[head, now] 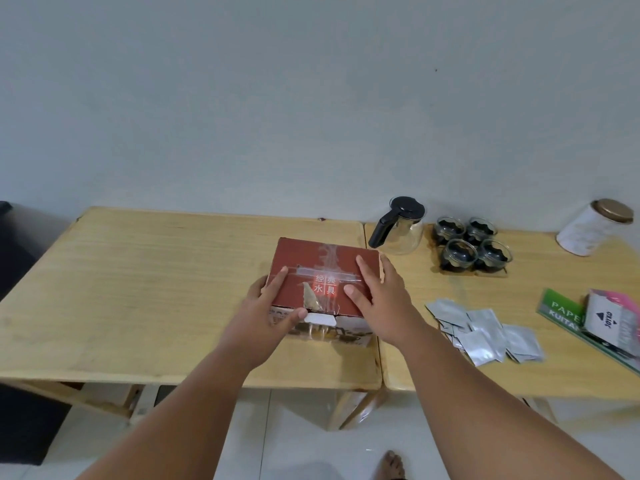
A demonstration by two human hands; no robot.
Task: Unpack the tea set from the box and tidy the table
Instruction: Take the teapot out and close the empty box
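A red cardboard box (311, 263) with white and red characters on its closed lid stands on the left wooden table (138, 289), near its right end. My left hand (268, 306) grips the box's front left corner, thumb on the front face. My right hand (379, 294) lies flat on the lid's right side with fingers spread. A glass teapot (403, 233) with a black lid and handle stands on the right table (433, 368). Beside it several small glass cups (471, 242) sit together on a dark tray.
A pile of silver sachets (485, 329) lies on the right table's front. A green paper pad (568, 315) with small packets on it sits at the right edge. A white canister (594, 226) with a gold lid leans at the back right. Both tables stand against the wall.
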